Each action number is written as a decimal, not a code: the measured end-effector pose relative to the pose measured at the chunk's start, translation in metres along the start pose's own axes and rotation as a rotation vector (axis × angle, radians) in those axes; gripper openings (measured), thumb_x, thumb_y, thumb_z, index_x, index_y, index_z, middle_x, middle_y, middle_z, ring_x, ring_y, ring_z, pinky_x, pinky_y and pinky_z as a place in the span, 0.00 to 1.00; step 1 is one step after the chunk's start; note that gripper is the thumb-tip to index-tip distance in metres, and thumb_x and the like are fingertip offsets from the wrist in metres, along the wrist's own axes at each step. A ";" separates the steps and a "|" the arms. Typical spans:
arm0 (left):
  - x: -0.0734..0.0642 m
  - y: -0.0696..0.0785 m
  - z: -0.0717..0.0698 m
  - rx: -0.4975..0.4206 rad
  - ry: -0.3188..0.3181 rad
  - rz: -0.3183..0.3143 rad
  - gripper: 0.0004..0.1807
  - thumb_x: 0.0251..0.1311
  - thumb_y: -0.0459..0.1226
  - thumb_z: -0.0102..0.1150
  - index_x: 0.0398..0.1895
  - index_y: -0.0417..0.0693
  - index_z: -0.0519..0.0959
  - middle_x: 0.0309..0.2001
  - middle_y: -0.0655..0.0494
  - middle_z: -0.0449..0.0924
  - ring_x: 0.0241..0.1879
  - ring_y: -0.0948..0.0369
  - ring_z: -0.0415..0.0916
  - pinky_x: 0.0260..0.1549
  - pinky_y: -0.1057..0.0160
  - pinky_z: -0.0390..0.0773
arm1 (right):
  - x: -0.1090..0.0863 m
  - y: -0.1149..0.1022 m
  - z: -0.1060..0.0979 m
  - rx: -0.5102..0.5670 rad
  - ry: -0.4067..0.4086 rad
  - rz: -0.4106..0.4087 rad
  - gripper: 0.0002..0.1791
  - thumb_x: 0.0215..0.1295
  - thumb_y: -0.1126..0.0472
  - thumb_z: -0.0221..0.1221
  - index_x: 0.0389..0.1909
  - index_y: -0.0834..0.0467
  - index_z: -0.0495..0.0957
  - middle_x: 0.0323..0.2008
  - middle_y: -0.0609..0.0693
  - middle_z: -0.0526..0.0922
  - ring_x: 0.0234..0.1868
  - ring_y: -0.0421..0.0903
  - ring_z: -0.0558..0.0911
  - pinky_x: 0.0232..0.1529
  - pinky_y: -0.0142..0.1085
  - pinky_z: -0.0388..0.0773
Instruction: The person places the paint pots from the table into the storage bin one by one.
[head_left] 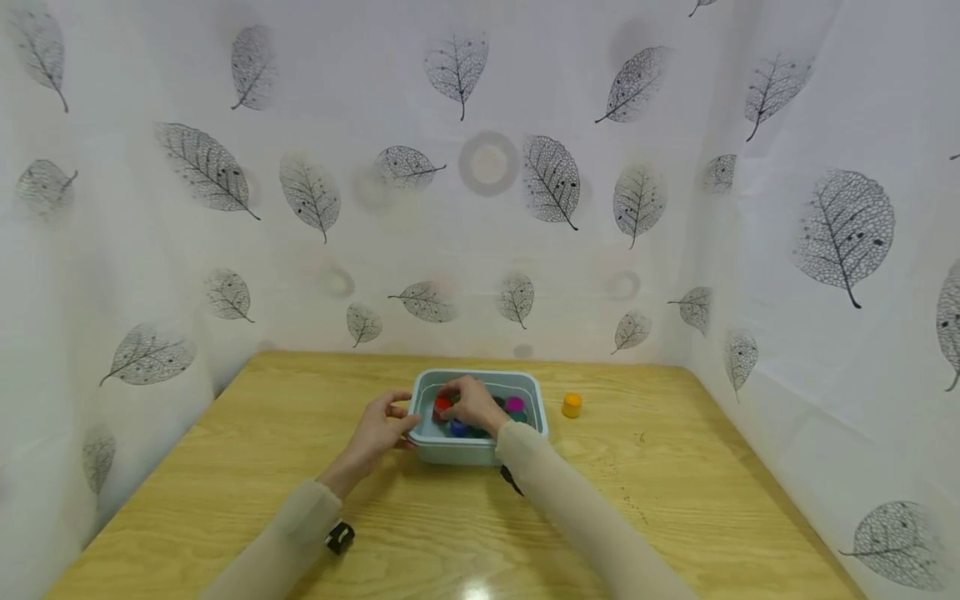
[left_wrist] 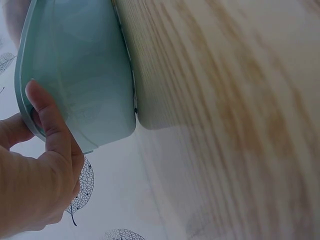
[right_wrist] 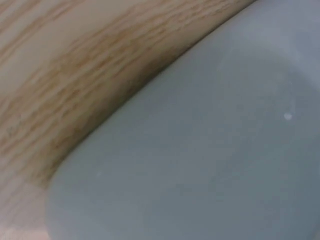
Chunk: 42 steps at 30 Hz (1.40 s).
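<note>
A light blue-green plastic bin (head_left: 457, 454) stands on the wooden table, with several small round colored pots inside. My left hand (head_left: 381, 429) grips the bin's left rim, thumb over the edge; the left wrist view shows the hand (left_wrist: 50, 160) at the bin's corner. Reaching into the bin, my right hand (head_left: 474, 403) pinches a red pot (head_left: 442, 403) near the left end. A blue pot (head_left: 458, 428) and a purple one (head_left: 515, 404) lie close by, others partly hidden under the hand. In the right wrist view only the bin wall (right_wrist: 190, 150) and table show.
An orange pot (head_left: 572, 406) stands on the table (head_left: 675, 483) just right of the bin. Behind and at both sides hangs a white curtain (head_left: 480, 233) with a grey leaf print.
</note>
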<state>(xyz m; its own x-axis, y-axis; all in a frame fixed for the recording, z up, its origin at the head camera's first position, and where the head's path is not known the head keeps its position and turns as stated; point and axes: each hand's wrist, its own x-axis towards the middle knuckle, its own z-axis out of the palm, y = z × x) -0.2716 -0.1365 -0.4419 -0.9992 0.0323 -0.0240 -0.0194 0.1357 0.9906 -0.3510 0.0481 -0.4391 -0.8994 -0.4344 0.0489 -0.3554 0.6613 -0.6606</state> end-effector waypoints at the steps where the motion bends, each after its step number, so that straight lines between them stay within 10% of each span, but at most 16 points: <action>1: 0.000 0.000 0.000 0.000 0.000 0.000 0.27 0.64 0.28 0.59 0.66 0.37 0.67 0.43 0.41 0.72 0.27 0.58 0.79 0.26 0.59 0.86 | 0.000 0.000 0.000 0.002 0.000 0.005 0.19 0.55 0.64 0.70 0.50 0.58 0.83 0.49 0.53 0.85 0.51 0.48 0.80 0.57 0.44 0.78; 24: 0.001 -0.002 0.001 -0.019 -0.009 -0.008 0.27 0.63 0.27 0.59 0.66 0.36 0.66 0.42 0.41 0.72 0.26 0.58 0.79 0.24 0.62 0.85 | -0.003 -0.001 0.000 0.054 0.043 0.008 0.10 0.58 0.66 0.67 0.41 0.58 0.86 0.46 0.51 0.86 0.54 0.51 0.80 0.61 0.46 0.76; 42: 0.003 -0.003 0.001 -0.024 0.010 -0.014 0.27 0.62 0.27 0.60 0.65 0.36 0.67 0.41 0.43 0.72 0.26 0.58 0.80 0.25 0.60 0.86 | -0.011 0.002 -0.020 0.327 -0.075 -0.072 0.18 0.63 0.61 0.65 0.53 0.64 0.80 0.46 0.55 0.86 0.45 0.46 0.84 0.48 0.39 0.83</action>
<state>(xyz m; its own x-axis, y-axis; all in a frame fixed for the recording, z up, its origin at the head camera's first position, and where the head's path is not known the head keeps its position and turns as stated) -0.2747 -0.1355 -0.4455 -0.9991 0.0208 -0.0363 -0.0338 0.1121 0.9931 -0.3471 0.0664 -0.4262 -0.8495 -0.5245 0.0570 -0.3057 0.4013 -0.8634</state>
